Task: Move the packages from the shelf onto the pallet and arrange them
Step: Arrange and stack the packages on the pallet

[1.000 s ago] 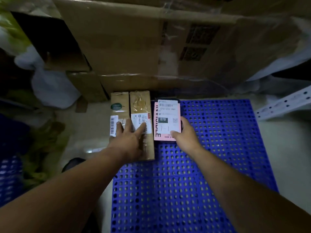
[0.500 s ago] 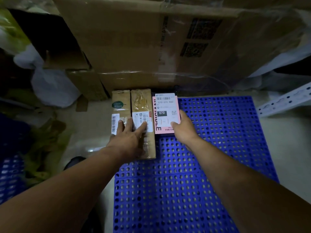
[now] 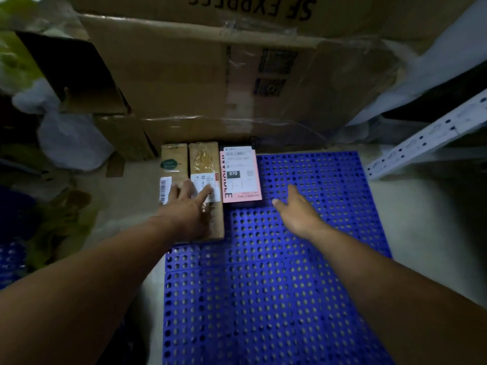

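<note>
A blue perforated pallet [image 3: 303, 259] lies on the floor. At its far left corner three packages lie side by side: a brown box with a green logo [image 3: 174, 164], a taped brown box [image 3: 204, 160], and a pink box with a white label [image 3: 240, 173]. My left hand [image 3: 188, 206] rests flat with spread fingers on the two brown boxes. Just right of the pink box, my right hand [image 3: 296, 210] hovers over the pallet, fingers apart, holding nothing.
A large cardboard carton [image 3: 224, 75] wrapped in film stands right behind the packages. White plastic bags [image 3: 71, 140] and green clutter lie at the left. A white slotted shelf beam [image 3: 427, 138] crosses the right side. Pale floor surrounds the pallet.
My right hand has let go of the pink box and pulled back to the right. The left hand stays on the brown boxes. The view has tilted slightly.
</note>
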